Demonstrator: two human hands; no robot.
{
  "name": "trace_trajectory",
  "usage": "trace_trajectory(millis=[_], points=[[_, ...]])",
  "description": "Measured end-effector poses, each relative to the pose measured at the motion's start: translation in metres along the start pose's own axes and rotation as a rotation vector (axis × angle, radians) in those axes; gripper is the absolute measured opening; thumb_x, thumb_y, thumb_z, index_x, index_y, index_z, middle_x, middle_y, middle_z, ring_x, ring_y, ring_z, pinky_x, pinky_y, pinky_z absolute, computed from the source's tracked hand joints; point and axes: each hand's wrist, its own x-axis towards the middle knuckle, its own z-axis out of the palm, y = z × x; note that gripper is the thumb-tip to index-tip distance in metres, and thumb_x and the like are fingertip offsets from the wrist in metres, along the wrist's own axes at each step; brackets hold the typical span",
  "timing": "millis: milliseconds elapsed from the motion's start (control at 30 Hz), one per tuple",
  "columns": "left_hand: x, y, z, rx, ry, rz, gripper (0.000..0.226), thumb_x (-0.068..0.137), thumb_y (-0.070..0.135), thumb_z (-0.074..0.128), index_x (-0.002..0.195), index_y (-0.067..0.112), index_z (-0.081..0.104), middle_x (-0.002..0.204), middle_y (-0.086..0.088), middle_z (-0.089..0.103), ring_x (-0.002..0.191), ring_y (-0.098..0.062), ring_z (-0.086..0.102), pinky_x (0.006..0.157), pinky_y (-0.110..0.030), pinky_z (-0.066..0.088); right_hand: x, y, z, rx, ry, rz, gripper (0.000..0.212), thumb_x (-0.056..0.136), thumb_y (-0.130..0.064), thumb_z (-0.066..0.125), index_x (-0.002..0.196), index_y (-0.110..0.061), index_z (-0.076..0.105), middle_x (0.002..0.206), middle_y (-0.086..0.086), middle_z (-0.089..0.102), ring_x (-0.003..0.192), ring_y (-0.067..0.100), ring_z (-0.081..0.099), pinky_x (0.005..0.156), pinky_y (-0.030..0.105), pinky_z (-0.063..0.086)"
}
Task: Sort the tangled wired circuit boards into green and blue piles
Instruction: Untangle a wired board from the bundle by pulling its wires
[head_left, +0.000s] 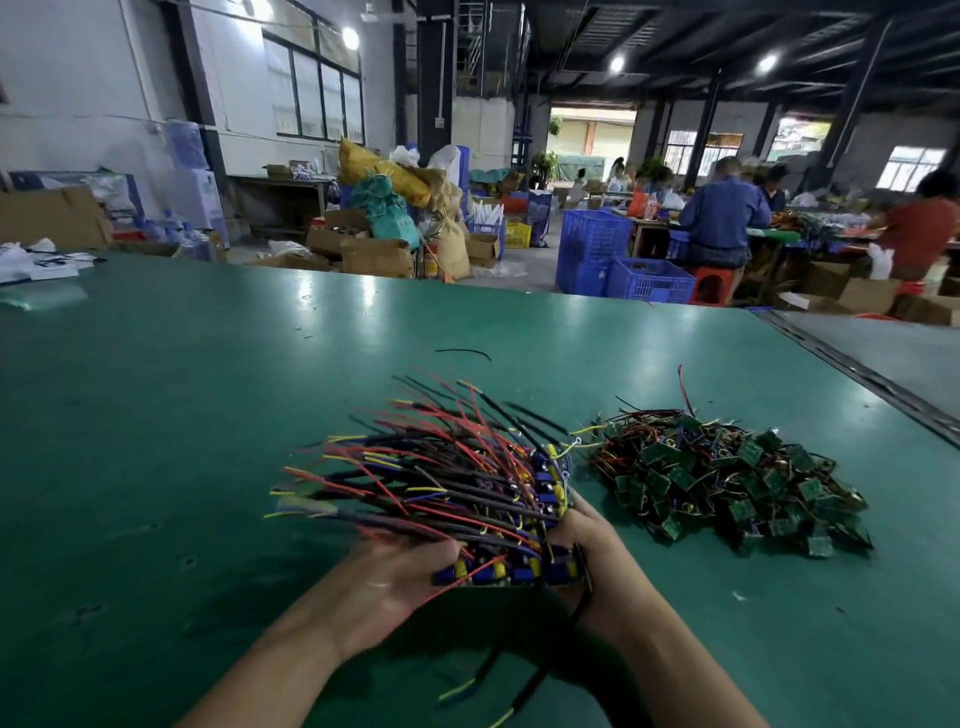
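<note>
On the green desk (156, 415), near the middle of its near edge, the left hand (389, 577) lies palm up with its fingers curled under a bundle of blue wired circuit boards (467, 488). The bundle's red, black, yellow and blue wires fan out to the left. The right hand (592, 551) grips the bundle's board end from the right. Nearer the right edge, close by, a pile of green wired circuit boards (727, 488) rests on the desk.
</note>
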Motion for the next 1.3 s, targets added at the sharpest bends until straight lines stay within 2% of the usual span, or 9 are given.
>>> trace_trajectory(millis=[67, 133, 200, 300, 500, 667, 967, 1167, 1300], points=[[-0.002, -0.001, 0.009, -0.048, -0.037, 0.024, 0.054, 0.062, 0.016, 0.088, 0.111, 0.001, 0.070, 0.122, -0.020, 0.065, 0.112, -0.031, 0.064, 0.088, -0.037, 0.055, -0.002, 0.001, 0.007, -0.060, 0.051, -0.002, 0.052, 0.069, -0.012, 0.069, 0.121, -0.016, 0.062, 0.117, 0.020, 0.068, 0.102, 0.045, 0.066, 0.083, 0.057, 0.055], [-0.002, -0.002, 0.019, -0.048, -0.007, 0.071, 0.048, 0.053, 0.017, 0.090, 0.099, 0.013, 0.077, 0.112, -0.014, 0.071, 0.103, -0.027, 0.069, 0.078, -0.035, 0.058, -0.003, 0.002, 0.015, -0.121, 0.108, -0.014, 0.049, 0.072, -0.028, 0.081, 0.117, -0.018, 0.063, 0.114, 0.016, 0.070, 0.099, 0.039, 0.069, 0.072, 0.045, 0.058], [-0.003, -0.001, 0.029, -0.093, 0.105, 0.111, 0.039, 0.054, 0.015, 0.083, 0.093, 0.013, 0.078, 0.107, -0.014, 0.073, 0.097, -0.028, 0.071, 0.082, -0.039, 0.056, -0.004, 0.002, 0.023, -0.134, 0.133, -0.015, 0.041, 0.075, -0.036, 0.079, 0.112, -0.022, 0.067, 0.112, 0.014, 0.071, 0.097, 0.035, 0.070, 0.071, 0.041, 0.058], [-0.003, -0.001, 0.034, -0.123, 0.210, 0.113, 0.039, 0.061, 0.012, 0.078, 0.098, 0.001, 0.074, 0.102, -0.019, 0.073, 0.092, -0.032, 0.072, 0.077, -0.041, 0.060, -0.004, 0.001, 0.027, -0.133, 0.132, 0.012, 0.036, 0.077, -0.030, 0.078, 0.110, -0.019, 0.067, 0.111, 0.017, 0.071, 0.097, 0.039, 0.070, 0.074, 0.045, 0.058], [-0.006, 0.003, 0.038, -0.081, 0.261, 0.101, 0.043, 0.065, 0.018, 0.079, 0.105, 0.005, 0.074, 0.105, -0.014, 0.073, 0.096, -0.030, 0.071, 0.093, -0.047, 0.052, -0.006, 0.002, 0.030, -0.161, 0.089, 0.059, 0.033, 0.077, -0.024, 0.081, 0.106, -0.012, 0.071, 0.111, 0.020, 0.071, 0.098, 0.039, 0.069, 0.076, 0.044, 0.058], [-0.008, 0.004, 0.039, -0.215, 0.282, 0.088, 0.051, 0.066, 0.022, 0.077, 0.114, 0.004, 0.069, 0.110, -0.019, 0.071, 0.099, -0.038, 0.069, 0.093, -0.053, 0.052, -0.005, 0.001, 0.034, -0.216, 0.056, 0.010, 0.033, 0.070, -0.022, 0.085, 0.100, -0.012, 0.074, 0.106, 0.021, 0.072, 0.092, 0.039, 0.071, 0.073, 0.040, 0.058], [-0.013, 0.013, 0.034, -0.055, 0.169, -0.070, 0.056, 0.060, 0.018, 0.076, 0.114, 0.003, 0.069, 0.107, -0.018, 0.072, 0.096, -0.034, 0.070, 0.066, -0.036, 0.060, -0.011, -0.003, 0.034, -0.340, 0.124, -0.048, 0.025, 0.072, -0.024, 0.083, 0.093, -0.014, 0.076, 0.098, 0.017, 0.074, 0.089, 0.035, 0.072, 0.069, 0.037, 0.059], [-0.011, 0.013, 0.035, -0.115, 0.095, -0.079, 0.051, 0.073, 0.010, 0.066, 0.122, -0.003, 0.062, 0.117, -0.025, 0.066, 0.109, -0.044, 0.063, 0.080, -0.046, 0.058, -0.012, -0.004, 0.034, -0.272, 0.129, 0.000, 0.020, 0.075, -0.020, 0.078, 0.094, -0.013, 0.076, 0.101, 0.019, 0.073, 0.090, 0.037, 0.072, 0.069, 0.040, 0.059], [-0.011, 0.010, 0.034, -0.148, 0.075, -0.091, 0.049, 0.076, 0.008, 0.065, 0.123, -0.003, 0.061, 0.118, -0.026, 0.065, 0.109, -0.044, 0.062, 0.077, -0.044, 0.060, -0.012, -0.003, 0.033, -0.223, 0.117, 0.033, 0.018, 0.075, -0.019, 0.077, 0.092, -0.012, 0.076, 0.102, 0.021, 0.073, 0.089, 0.037, 0.072, 0.066, 0.038, 0.058]])
